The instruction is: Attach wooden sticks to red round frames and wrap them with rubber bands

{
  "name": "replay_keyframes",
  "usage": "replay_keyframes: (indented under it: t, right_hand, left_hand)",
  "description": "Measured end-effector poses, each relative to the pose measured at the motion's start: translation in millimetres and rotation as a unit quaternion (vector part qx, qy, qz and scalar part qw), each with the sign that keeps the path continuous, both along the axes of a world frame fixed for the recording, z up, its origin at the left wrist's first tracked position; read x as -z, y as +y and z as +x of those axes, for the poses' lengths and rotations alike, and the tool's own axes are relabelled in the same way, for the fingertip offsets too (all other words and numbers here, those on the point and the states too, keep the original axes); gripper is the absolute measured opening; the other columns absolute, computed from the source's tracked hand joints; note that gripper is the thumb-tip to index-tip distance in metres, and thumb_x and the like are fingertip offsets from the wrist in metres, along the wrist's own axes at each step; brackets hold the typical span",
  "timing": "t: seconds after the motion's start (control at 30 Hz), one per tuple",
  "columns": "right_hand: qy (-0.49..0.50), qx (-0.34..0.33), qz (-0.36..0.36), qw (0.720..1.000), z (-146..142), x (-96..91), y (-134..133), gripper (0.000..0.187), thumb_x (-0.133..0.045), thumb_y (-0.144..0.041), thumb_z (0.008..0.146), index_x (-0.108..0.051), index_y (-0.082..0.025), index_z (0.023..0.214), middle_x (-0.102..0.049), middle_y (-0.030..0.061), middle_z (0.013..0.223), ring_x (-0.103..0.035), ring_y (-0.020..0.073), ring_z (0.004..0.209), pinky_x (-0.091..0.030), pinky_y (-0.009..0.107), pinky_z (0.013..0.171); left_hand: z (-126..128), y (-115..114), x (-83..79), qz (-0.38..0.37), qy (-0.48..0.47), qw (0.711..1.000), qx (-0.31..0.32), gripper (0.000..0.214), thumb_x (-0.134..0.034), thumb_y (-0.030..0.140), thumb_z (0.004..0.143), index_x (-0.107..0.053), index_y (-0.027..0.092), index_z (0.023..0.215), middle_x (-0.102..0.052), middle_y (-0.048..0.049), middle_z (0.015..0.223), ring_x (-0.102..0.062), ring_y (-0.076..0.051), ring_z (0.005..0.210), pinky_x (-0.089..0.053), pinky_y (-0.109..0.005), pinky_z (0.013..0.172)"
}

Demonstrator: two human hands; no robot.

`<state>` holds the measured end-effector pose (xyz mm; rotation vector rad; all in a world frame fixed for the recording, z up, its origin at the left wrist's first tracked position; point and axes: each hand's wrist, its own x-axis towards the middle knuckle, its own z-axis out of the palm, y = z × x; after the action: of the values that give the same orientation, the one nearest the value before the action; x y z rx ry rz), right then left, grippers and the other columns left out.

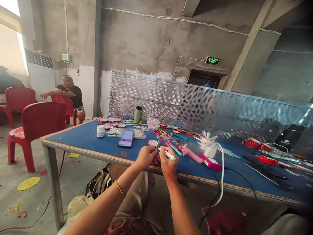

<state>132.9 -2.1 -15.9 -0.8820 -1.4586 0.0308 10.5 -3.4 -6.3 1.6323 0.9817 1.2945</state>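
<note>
Both hands at near edge of blue table (80, 138), close together, almost touching.

Left hand (146, 156): fingers curled and pressed together, pinching a red-and-green marker (158, 143), tip pointing to 1 o'clock.

Right hand (168, 164): fingers closed around a white marker (167, 153), green end out toward 4 o'clock. Whether capped: cannot tell.

Just at 12 o'clock of hands, flat on table: one red-rimmed disc (153, 142), alone, not touched.

At 10 o'clock, far corner: cluster of red-rimmed discs (111, 121), with white jar (100, 131) beside and green bottle (137, 114) behind.

At 3 o'clock, well apart: second pile of red rims (253, 142).

At 2 o'clock, near: loose pens, cup of pens (206, 142), pink tool (192, 154), white charger (210, 151) with cable over table edge.

Judgement on progress: marker handling in hand, single disc nearest as the current piece, untouched at this moment. Two piles elsewhere on table, done or waiting: cannot tell, faces too small to read. Many discs laid out, so likely mid-batch rather than at either end.
</note>
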Motion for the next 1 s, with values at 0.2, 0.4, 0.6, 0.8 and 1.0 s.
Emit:
replay_keyframes:
  t: [0.2,0.4,0.6,0.8,1.0]
  right_hand:
    - [0.011,-0.003,-0.004,1.000,0.3,-1.2,-2.9,0.021,-0.055,-0.033,0.090,-0.065,-0.018,0.080,-0.068,0.0041,0.069,-0.060,0.0161,0.059,-0.048,0.026,0.057]
    - [-0.007,-0.007,-0.004,1.000,-0.5,-2.6,-2.8,0.023,-0.053,-0.034,0.092,-0.065,-0.018,0.081,-0.069,0.0037,0.069,-0.061,0.0160,0.061,-0.049,0.026,0.060]
    - [-0.001,0.005,0.000,1.000,-0.7,-2.5,-2.4,0.022,-0.054,-0.033,0.090,-0.065,-0.018,0.080,-0.069,0.0039,0.069,-0.063,0.0170,0.063,-0.049,0.027,0.060]
    - [-0.017,0.000,0.012,1.000,-0.6,-2.4,-2.4,0.022,-0.054,-0.033,0.091,-0.065,-0.018,0.080,-0.069,0.0040,0.069,-0.063,0.0170,0.062,-0.049,0.027,0.062]
    - [-0.010,0.005,0.022,1.000,-1.8,-5.3,-4.0,0.023,-0.054,-0.033,0.091,-0.064,-0.018,0.076,-0.068,0.0035,0.067,-0.061,0.0159,0.060,-0.048,0.027,0.060]
  left_hand:
    - [-0.6,-0.1,-0.7,-0.008,-0.004,1.000,0.007,0.018,-0.047,0.014,0.084,-0.054,0.016,0.067,-0.067,-0.0009,0.061,-0.063,-0.010,0.043,-0.042,-0.015,0.036]
    - [-0.6,-0.4,-0.3,-0.008,-0.004,1.000,0.009,0.018,-0.047,0.012,0.083,-0.056,0.015,0.068,-0.067,-0.0008,0.061,-0.063,-0.010,0.044,-0.042,-0.015,0.036]
    - [-0.5,0.3,-0.2,-0.010,-0.004,1.000,0.004,0.017,-0.047,0.012,0.083,-0.055,0.015,0.068,-0.068,-0.0012,0.061,-0.063,-0.010,0.044,-0.043,-0.015,0.036]
    - [-0.3,0.8,1.0,-0.008,-0.007,1.000,0.006,0.017,-0.047,0.011,0.082,-0.056,0.015,0.068,-0.067,0.0000,0.059,-0.063,-0.010,0.043,-0.043,-0.015,0.037]
    - [-0.6,0.6,1.0,-0.009,-0.009,1.000,0.010,0.018,-0.047,0.011,0.082,-0.055,0.016,0.067,-0.066,0.0005,0.059,-0.063,-0.010,0.044,-0.042,-0.014,0.037]
